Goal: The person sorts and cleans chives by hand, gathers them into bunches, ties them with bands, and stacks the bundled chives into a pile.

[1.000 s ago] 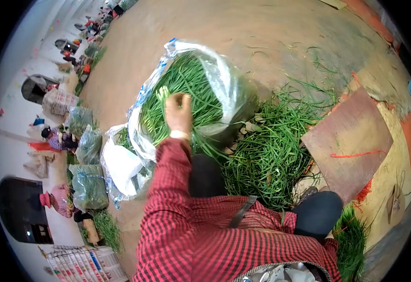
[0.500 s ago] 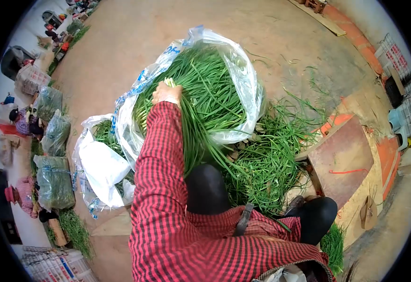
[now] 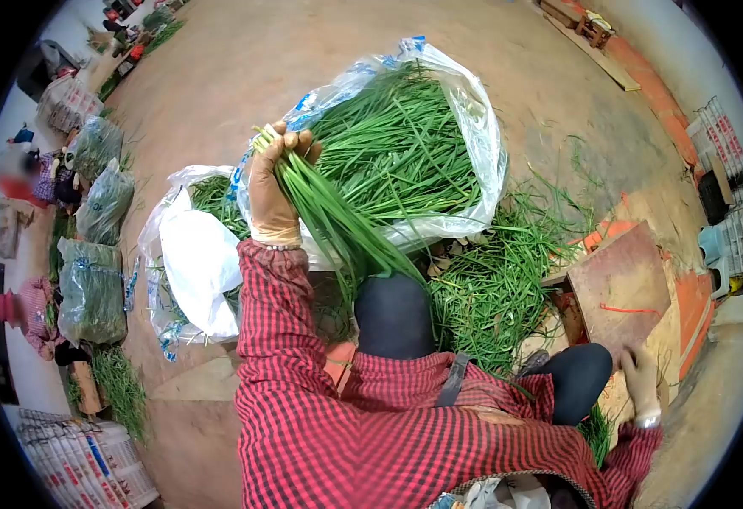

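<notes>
My left hand (image 3: 276,182), gloved, is closed round the pale ends of a bundle of long green stalks (image 3: 329,212). Their leafy ends hang down to my knee. Just behind the bundle is an open clear plastic bag (image 3: 492,170) full of similar green stalks (image 3: 397,144). My right hand (image 3: 640,380) is low at the right, its fingers apart and nothing visible in them, beside my bent knee and near more green stalks (image 3: 594,437).
Loose green stalks (image 3: 499,288) lie heaped on the floor right of the bag. A brown board (image 3: 626,284) stands beyond them. A second bag with a white sheet (image 3: 197,263) is at the left. Farther left are filled bags (image 3: 91,288) and a seated person (image 3: 40,316).
My left hand has lifted the bundle out of the bag and toward me, its stalks now clear of the pile. My right hand has come into view at the lower right.
</notes>
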### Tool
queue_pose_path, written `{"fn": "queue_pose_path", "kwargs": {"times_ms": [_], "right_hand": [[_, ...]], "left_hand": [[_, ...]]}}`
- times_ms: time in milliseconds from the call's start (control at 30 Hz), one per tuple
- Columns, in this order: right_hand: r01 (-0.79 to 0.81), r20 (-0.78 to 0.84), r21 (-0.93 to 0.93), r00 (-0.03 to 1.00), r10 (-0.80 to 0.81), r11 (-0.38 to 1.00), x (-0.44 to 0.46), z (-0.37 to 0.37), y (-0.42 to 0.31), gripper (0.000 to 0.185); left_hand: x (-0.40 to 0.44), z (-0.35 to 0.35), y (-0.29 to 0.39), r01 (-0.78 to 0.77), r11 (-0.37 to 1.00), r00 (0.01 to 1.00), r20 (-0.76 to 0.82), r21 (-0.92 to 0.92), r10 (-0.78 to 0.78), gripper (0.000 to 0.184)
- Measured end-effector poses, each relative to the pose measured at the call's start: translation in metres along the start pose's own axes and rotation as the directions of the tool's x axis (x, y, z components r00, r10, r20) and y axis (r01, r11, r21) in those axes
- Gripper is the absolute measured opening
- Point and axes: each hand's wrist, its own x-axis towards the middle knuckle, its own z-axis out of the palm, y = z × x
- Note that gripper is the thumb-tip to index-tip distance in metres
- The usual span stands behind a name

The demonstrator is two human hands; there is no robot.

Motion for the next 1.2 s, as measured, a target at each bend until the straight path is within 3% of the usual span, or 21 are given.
{"fn": "queue_pose_path", "kwargs": {"times_ms": [33,67,100,133,200,233,333,367,400,500,533,600,633,700,767,833,1033,1100,1133,1167,1200], "right_hand": [[0.179,-0.127,0.02,0.976,-0.175,0.984,0.015,0.004,-0.034,0.029],[0.171,0.031,0.082,0.984,-0.174,0.982,0.027,-0.009,-0.099,0.035],[0.287,0.004,0.203,0.956,-0.294,0.936,0.038,-0.002,-0.125,0.037],[0.585,-0.024,0.15,0.808,-0.589,0.797,0.056,0.001,-0.14,0.045],[0.547,0.031,0.427,0.787,-0.616,0.72,0.063,0.001,-0.22,0.06],[0.585,0.026,0.503,0.726,-0.687,0.637,0.068,0.002,-0.249,0.07],[0.531,0.012,0.754,0.578,-0.816,0.387,0.069,0.023,-0.313,0.093],[0.396,0.094,0.842,0.563,-0.821,0.368,0.061,0.032,-0.326,0.098],[0.418,0.093,0.839,0.522,-0.848,0.349,0.053,0.045,-0.336,0.101],[0.207,0.202,0.888,0.627,-0.753,0.411,0.038,0.083,-0.331,0.089],[0.204,0.205,0.885,0.636,-0.744,0.418,0.038,0.094,-0.322,0.089],[0.119,0.284,0.864,0.687,-0.669,0.489,0.042,0.112,-0.306,0.066],[0.113,0.287,0.863,0.692,-0.662,0.493,0.04,0.117,-0.301,0.066],[-0.059,0.447,0.817,0.693,-0.565,0.574,0.036,0.121,-0.296,0.048],[-0.028,0.456,0.789,0.696,-0.555,0.613,0.037,0.128,-0.291,0.047],[0.047,0.408,0.796,0.694,-0.593,0.603,0.037,0.131,-0.29,0.048],[0.017,0.448,0.779,0.684,-0.576,0.626,0.041,0.137,-0.279,0.048],[0.062,0.526,0.595,0.724,-0.446,0.801,0.045,0.111,-0.271,0.045],[0.374,0.289,0.558,0.749,-0.596,0.741,0.056,0.107,-0.252,0.043],[0.545,0.155,0.433,0.739,-0.655,0.718,0.071,0.094,-0.231,0.046],[0.515,0.188,0.259,0.802,-0.566,0.817,0.078,0.063,-0.218,0.049]], "left_hand": [[-0.003,0.015,0.004,-0.014,0.996,0.998,0.061,-0.087,0.02,0.022],[-0.005,0.031,0.007,0.006,0.985,0.994,0.112,-0.17,0.014,0.022],[-0.007,0.05,0.009,0.032,0.968,0.986,0.167,-0.25,0.01,0.021],[-0.011,0.071,0.009,0.011,0.972,0.983,0.178,-0.235,0.032,0.02],[-0.019,0.113,-0.001,0.009,0.972,0.96,0.275,-0.233,0.058,0.023],[-0.023,0.129,-0.009,0.007,0.976,0.938,0.339,-0.218,0.069,0.025],[-0.045,0.173,-0.041,0.009,0.995,0.949,0.314,-0.097,0.022,0.033],[-0.056,0.182,-0.052,0.045,0.991,0.961,0.276,-0.125,-0.009,0.033],[-0.065,0.188,-0.062,0.055,0.992,0.967,0.255,-0.113,-0.024,0.034],[-0.075,0.173,-0.089,0.075,0.993,0.967,0.25,-0.095,-0.049,0.039],[-0.082,0.171,-0.093,0.044,0.998,0.974,0.222,-0.036,-0.035,0.043],[-0.095,0.171,-0.099,-0.05,0.992,0.987,0.159,0.113,0.032,0.05],[-0.097,0.168,-0.1,-0.042,0.993,0.987,0.156,0.11,0.025,0.05],[-0.096,0.16,-0.103,0.017,0.998,0.999,0.046,0.054,-0.02,0.051],[-0.096,0.145,-0.102,0.183,0.983,0.982,0.051,-0.033,-0.181,0.054],[-0.097,0.131,-0.099,0.243,0.969,0.97,0.003,0.048,-0.243,0.048],[-0.098,0.114,-0.117,0.297,0.939,0.954,0.026,-0.171,-0.297,0.029],[-0.093,0.105,-0.132,0.285,0.955,0.958,0.06,-0.083,-0.281,0.036],[-0.092,0.116,-0.134,0.255,0.967,0.966,0.03,0.018,-0.256,0.038],[-0.092,0.127,-0.136,0.229,0.965,0.973,0.008,0.125,-0.232,0.04],[-0.087,0.118,-0.141,0.284,0.955,0.957,0.04,0.079,-0.288,0.041]]}}
